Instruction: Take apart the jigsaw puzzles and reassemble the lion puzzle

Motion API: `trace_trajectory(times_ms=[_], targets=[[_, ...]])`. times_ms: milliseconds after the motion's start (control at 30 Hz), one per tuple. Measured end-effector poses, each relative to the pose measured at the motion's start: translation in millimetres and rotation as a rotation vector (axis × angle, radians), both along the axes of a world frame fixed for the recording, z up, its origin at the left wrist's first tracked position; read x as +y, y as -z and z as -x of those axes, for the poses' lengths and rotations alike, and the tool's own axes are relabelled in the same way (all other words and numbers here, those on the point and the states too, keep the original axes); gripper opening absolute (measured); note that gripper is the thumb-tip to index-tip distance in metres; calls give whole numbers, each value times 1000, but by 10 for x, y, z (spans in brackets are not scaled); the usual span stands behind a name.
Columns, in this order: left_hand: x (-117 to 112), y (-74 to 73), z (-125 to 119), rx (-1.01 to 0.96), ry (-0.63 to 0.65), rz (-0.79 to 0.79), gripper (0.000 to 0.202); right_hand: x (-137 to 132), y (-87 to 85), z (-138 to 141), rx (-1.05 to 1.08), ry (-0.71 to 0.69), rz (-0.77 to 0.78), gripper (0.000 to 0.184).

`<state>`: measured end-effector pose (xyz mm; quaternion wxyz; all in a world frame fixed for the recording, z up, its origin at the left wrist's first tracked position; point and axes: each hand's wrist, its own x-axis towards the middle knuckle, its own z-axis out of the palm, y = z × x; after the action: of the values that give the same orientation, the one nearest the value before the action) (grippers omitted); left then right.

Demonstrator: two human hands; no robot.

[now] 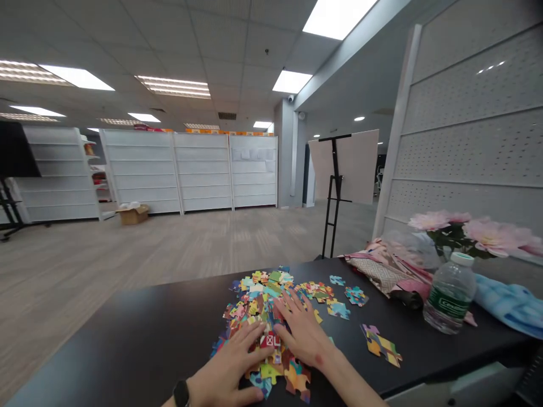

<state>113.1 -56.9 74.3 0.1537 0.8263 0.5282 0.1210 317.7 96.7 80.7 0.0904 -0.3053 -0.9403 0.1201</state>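
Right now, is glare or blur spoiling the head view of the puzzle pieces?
Head view: the pieces look fairly sharp around the left hand and right hand; the ceiling lights blow out white, and wide-angle distortion bends the table edge.

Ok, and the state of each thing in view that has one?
Left hand, spread flat on pieces
Right hand, spread flat on pieces
Jigsaw pieces, loose heap, some lying apart
Water bottle, upright, capped
Cardboard box, on floor, flaps open
Pink flowers, in full bloom

Right hand (303, 333) hides puzzle pieces (258, 294)
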Motion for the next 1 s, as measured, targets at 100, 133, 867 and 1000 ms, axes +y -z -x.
trace_trajectory(times_ms=[100, 133, 867, 1000], targets=[[175, 5, -212, -52, 70, -55, 66, -199, 78, -297, 3, -110, 21, 82], [240, 8, -281, -74, 87, -81, 65, -238, 133, -392, -25, -110, 50, 89], [551, -82, 528, 40, -148, 86, 64, 1021, -99, -279, 19, 300, -17, 74], [379, -98, 575, -31, -172, 21, 68, 1444, -212, 510, -75, 209, 76, 69]])
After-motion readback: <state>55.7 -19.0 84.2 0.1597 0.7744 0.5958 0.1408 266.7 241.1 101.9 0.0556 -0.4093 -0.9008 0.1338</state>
